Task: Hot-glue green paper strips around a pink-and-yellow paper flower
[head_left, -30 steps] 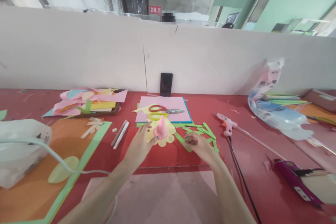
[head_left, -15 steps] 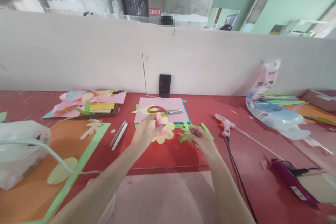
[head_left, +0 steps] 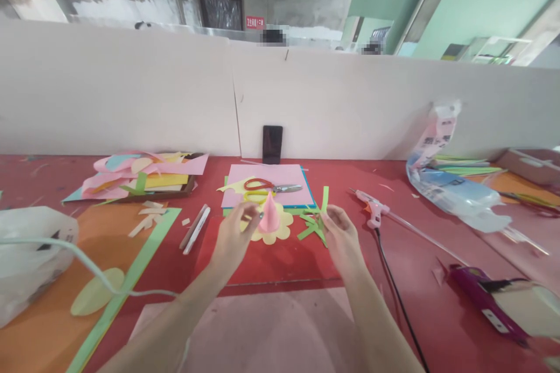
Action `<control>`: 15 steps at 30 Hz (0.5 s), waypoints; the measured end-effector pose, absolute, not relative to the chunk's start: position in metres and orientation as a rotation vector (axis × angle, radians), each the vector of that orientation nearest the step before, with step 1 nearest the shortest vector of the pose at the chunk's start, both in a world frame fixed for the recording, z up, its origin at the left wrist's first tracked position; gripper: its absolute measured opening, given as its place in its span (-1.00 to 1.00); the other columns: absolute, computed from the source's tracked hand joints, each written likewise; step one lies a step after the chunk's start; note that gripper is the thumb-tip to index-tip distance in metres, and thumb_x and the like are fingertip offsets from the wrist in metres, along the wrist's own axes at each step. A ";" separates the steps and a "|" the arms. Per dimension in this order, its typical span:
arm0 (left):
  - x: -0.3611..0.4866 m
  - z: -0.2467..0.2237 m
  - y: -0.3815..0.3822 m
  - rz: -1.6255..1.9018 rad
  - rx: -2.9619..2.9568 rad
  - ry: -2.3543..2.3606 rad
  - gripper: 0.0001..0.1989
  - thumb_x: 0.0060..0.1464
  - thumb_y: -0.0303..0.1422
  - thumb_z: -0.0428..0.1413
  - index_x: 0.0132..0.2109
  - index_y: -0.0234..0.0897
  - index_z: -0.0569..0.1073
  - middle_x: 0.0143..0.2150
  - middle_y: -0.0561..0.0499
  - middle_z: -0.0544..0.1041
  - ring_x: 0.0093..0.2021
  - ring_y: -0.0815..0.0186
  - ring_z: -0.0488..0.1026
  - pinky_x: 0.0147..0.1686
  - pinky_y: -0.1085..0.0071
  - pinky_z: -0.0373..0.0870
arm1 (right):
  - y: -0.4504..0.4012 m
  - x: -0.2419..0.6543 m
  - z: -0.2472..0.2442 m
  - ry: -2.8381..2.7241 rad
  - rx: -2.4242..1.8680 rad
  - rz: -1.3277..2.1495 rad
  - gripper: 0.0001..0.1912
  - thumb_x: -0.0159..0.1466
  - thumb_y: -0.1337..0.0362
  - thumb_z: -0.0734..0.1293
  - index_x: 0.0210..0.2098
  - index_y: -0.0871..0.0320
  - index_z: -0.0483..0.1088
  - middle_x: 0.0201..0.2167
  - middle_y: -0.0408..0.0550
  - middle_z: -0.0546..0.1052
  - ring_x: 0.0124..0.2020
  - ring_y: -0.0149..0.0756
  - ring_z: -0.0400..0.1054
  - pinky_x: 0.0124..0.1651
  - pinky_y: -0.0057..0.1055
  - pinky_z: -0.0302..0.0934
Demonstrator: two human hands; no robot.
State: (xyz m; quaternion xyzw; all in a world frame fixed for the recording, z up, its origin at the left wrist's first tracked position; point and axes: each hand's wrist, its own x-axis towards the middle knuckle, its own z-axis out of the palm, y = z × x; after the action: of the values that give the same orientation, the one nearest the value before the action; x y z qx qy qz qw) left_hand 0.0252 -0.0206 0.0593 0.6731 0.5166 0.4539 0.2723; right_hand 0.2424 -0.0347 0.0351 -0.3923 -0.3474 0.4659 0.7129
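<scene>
A pink paper cone (head_left: 269, 217) stands upright on a pale yellow, flower-shaped paper (head_left: 280, 234). My left hand (head_left: 234, 233) is just left of the cone, thumb and fingers slightly apart with nothing visible between them. Between the thumb and fingers of my right hand (head_left: 343, 233) is a green paper strip (head_left: 324, 199), its free end pointing up. Several more green strips (head_left: 310, 227) lie loosely crossed beside that hand. Behind the cone, red-handled scissors (head_left: 284, 188) rest on pink paper (head_left: 266, 172).
A pink glue gun (head_left: 371, 208) with its cord lies on the right, near a purple power strip (head_left: 483, 297). Pens (head_left: 196, 230), a paper pile (head_left: 140, 175) and a white plastic bag (head_left: 37, 256) are at left. A phone (head_left: 272, 144) leans against the white partition (head_left: 175, 93).
My left hand has come off the pink cone and moved slightly left. My right hand has lifted a green strip from the loose ones, and it now stands upright in the fingers.
</scene>
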 end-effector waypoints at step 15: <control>0.034 0.021 -0.041 0.806 1.497 1.009 -0.87 -0.05 -0.36 0.08 -0.33 -0.29 0.47 -0.36 0.03 0.55 -0.33 0.32 0.46 -0.26 0.43 0.38 | -0.044 0.183 0.013 -1.261 -1.082 1.185 -0.77 -0.02 0.15 0.39 -0.46 0.11 0.30 -0.46 -0.14 0.43 -0.36 -0.30 0.34 -0.27 -0.37 0.27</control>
State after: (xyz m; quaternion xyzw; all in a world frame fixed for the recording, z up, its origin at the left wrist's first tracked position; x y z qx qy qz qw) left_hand 0.0341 -0.0408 0.0212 0.6323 0.4263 0.3406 0.5499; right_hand 0.1832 -0.0443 0.0133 -0.4519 -0.5267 0.4949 0.5229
